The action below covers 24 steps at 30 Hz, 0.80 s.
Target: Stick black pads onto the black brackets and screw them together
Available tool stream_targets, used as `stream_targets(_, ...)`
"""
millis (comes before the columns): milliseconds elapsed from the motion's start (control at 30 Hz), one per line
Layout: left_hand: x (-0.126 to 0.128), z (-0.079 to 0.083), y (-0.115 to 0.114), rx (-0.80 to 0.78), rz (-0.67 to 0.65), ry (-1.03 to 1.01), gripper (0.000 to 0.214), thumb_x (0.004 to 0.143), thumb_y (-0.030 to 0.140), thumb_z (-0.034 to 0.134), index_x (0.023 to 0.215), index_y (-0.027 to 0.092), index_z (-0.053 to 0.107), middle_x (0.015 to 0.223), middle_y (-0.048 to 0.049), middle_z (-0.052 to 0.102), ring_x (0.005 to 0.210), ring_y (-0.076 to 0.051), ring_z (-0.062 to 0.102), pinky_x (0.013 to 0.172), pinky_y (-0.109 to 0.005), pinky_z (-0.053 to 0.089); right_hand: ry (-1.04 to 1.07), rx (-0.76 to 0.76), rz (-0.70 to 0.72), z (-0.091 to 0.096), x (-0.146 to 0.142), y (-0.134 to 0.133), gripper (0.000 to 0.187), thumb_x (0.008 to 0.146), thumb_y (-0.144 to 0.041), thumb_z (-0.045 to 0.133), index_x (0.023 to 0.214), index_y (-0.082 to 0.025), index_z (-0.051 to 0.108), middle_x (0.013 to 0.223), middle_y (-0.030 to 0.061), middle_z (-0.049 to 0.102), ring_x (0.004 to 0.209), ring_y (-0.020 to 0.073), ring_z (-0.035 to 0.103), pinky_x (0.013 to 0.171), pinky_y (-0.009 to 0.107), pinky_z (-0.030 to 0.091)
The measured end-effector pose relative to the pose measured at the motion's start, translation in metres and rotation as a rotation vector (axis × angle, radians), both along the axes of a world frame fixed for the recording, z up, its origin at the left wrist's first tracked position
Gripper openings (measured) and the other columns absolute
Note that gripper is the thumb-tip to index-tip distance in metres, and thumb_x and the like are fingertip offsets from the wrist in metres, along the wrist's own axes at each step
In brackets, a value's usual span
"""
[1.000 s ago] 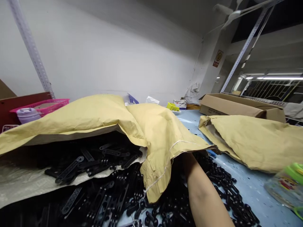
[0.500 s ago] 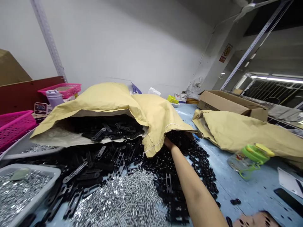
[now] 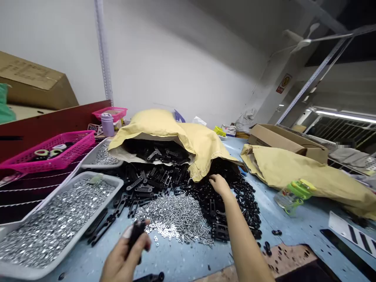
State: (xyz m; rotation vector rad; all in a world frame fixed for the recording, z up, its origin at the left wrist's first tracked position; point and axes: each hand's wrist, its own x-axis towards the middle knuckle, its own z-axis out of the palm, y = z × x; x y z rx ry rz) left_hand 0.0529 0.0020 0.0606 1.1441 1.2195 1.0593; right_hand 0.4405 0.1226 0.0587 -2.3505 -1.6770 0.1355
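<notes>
My left hand (image 3: 125,254) is low at the front, fingers closed around a small black plastic part (image 3: 135,234). My right hand (image 3: 219,183) reaches far forward and rests on a heap of black plastic parts (image 3: 226,201) just outside the mouth of a yellow sack (image 3: 173,131); its fingers curl down onto the pieces, and I cannot make out whether they hold one. A pile of silver screws (image 3: 176,215) lies between the two hands on the blue table (image 3: 296,231).
Grey trays of silver washers (image 3: 53,219) stand at the left, with pink baskets (image 3: 49,150) behind. A second yellow sack (image 3: 296,172), a cardboard box (image 3: 288,141) and a clear bottle with a green lid (image 3: 292,194) are at the right.
My right hand has drawn back out from under the sack's flap onto the black parts. My left hand has come into view holding a black part. The camera has pulled back and tilted down.
</notes>
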Motion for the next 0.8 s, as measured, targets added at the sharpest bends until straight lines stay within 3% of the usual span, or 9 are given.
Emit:
stream_targets(67,0.015,0.003,-0.009,0.022,-0.068,-0.087,0.062,0.071,0.066,0.062,0.114,0.021,0.057,0.077,-0.0033,0.063,0.073,-0.023,0.058,0.067,-0.031,0.045,-0.051,-0.031,-0.028,-0.007,-0.013,-0.015,0.029,0.091,-0.033,0.056,0.114,-0.016,0.057,0.114,0.0072,0.059,0.096,0.0195,0.061,0.082,0.04,0.052)
stream_targets(167,0.013,-0.006,-0.015,-0.061,-0.174,-0.165,0.06,0.072,0.067,0.059,0.111,0.021,0.054,0.072,0.0001,0.057,0.061,-0.017,0.054,0.059,-0.028,0.044,-0.118,-0.049,-0.036,-0.019,-0.032,-0.029,0.027,0.091,-0.033,0.056,0.112,-0.016,0.058,0.113,0.0068,0.06,0.096,0.0192,0.061,0.083,0.04,0.052)
stream_targets(300,-0.011,-0.012,-0.012,-0.132,-0.319,-0.011,0.047,0.08,0.064,0.051,0.098,0.021,0.05,0.065,0.0042,0.046,0.057,-0.014,0.046,0.053,-0.025,0.041,-0.175,-0.021,-0.059,-0.027,-0.044,-0.035,0.025,0.091,-0.033,0.056,0.111,-0.017,0.058,0.117,0.007,0.058,0.102,0.0202,0.058,0.087,0.042,0.049)
stream_targets(433,-0.023,0.0,-0.001,-0.02,-0.393,0.194,0.036,0.087,0.056,0.042,0.085,0.02,0.048,0.072,0.0007,0.053,0.067,-0.017,0.053,0.065,-0.028,0.044,-0.151,0.048,-0.063,-0.018,-0.045,-0.039,0.018,0.087,-0.024,0.059,0.102,-0.015,0.063,0.115,0.0119,0.057,0.107,0.0267,0.053,0.089,0.045,0.044)
stream_targets(500,-0.025,0.005,0.006,0.039,-0.405,0.289,0.031,0.088,0.049,0.041,0.086,0.02,0.049,0.075,-0.0007,0.055,0.074,-0.018,0.055,0.07,-0.029,0.044,-0.096,0.116,-0.027,-0.009,-0.05,-0.046,0.02,0.09,-0.019,0.05,0.105,-0.014,0.063,0.114,0.0157,0.057,0.109,0.0294,0.05,0.09,0.045,0.041)
stream_targets(600,-0.027,0.003,0.017,0.062,-0.461,0.381,0.027,0.092,0.043,0.036,0.087,0.02,0.048,0.073,0.0007,0.052,0.069,-0.017,0.053,0.066,-0.028,0.042,0.053,0.199,0.101,-0.001,-0.081,-0.065,0.037,0.096,-0.021,0.031,0.125,-0.015,0.053,0.107,0.0144,0.057,0.102,0.0249,0.054,0.087,0.039,0.043)
stream_targets(700,-0.026,-0.002,0.024,0.131,-0.497,0.45,0.022,0.093,0.039,0.035,0.094,0.02,0.046,0.078,0.0007,0.052,0.07,-0.016,0.051,0.066,-0.028,0.042,0.285,0.171,0.344,-0.004,-0.14,-0.095,0.037,0.097,-0.031,0.032,0.127,-0.023,0.05,0.086,0.0036,0.056,0.077,0.0162,0.058,0.072,0.028,0.048)
stream_targets(733,-0.024,-0.004,0.024,0.176,-0.507,0.469,0.02,0.093,0.038,0.037,0.097,0.02,0.046,0.082,0.0001,0.053,0.074,-0.017,0.052,0.068,-0.028,0.041,0.533,0.154,0.445,-0.007,-0.161,-0.105,0.034,0.095,-0.035,0.038,0.125,-0.023,0.051,0.084,0.0025,0.056,0.074,0.0158,0.057,0.067,0.027,0.048)
stream_targets(800,-0.019,-0.005,0.024,0.268,-0.536,0.506,0.017,0.093,0.037,0.042,0.098,0.02,0.046,0.088,-0.0007,0.055,0.081,-0.018,0.053,0.073,-0.028,0.041,0.916,0.135,0.512,-0.013,-0.198,-0.118,0.024,0.088,-0.038,0.052,0.105,-0.021,0.055,0.078,0.0003,0.055,0.066,0.0144,0.055,0.056,0.025,0.045)
